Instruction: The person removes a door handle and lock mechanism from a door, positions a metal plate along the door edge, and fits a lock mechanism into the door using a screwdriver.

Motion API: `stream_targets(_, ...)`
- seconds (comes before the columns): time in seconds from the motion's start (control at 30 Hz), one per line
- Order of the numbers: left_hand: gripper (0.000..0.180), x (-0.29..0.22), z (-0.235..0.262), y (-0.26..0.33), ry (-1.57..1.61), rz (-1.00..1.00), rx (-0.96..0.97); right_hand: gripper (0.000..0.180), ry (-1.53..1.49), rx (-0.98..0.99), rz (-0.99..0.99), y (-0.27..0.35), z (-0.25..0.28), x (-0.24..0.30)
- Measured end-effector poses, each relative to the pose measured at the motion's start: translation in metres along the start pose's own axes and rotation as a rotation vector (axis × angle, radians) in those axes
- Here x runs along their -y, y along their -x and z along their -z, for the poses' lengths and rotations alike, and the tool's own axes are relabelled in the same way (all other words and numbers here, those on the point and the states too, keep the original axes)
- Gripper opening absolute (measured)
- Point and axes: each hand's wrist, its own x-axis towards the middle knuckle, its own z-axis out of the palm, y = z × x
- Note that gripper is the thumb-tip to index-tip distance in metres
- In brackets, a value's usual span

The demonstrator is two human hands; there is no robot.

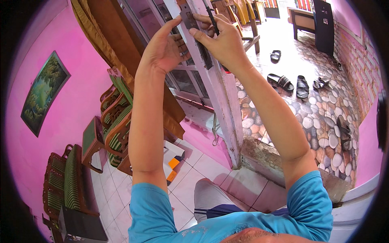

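Note:
High up on a worn, pale pink door frame [221, 95], both my hands are at a narrow dark metal plate [187, 17]. My right hand [223, 38] pinches the plate between thumb and fingers from the right. My left hand [164, 50] is at the frame's left side, thumb stretched up by the plate's edge and fingers apart, with nothing seen in it. Below the plate, a long dark recess [204, 54] runs down the frame. A thin black rod [212, 19] passes by my right fingers; whether they hold it I cannot tell.
A windowed panel [184, 81] and a brown curtain [168, 109] are left of the frame. Green striped chairs [119, 117] and a small table [91, 135] stand along the wall. Several sandals [302, 87] lie beyond the raised threshold [259, 156]. A white-and-orange box [172, 164] lies on the tiles.

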Motion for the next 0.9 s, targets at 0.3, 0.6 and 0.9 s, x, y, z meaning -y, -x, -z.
stream_targets(0.3,0.047,0.000,0.001,-0.001,0.062,0.029,0.000,0.041,-0.002,-0.006,0.017,-0.001,0.000,-0.001)
stream_targets(0.6,0.044,0.002,0.002,-0.002,0.081,0.049,-0.009,0.042,-0.039,0.001,0.029,-0.001,0.000,-0.004)
stream_targets(0.9,0.079,-0.002,0.001,-0.001,0.025,0.060,0.074,0.042,-0.024,-0.052,0.109,-0.005,0.006,0.002)
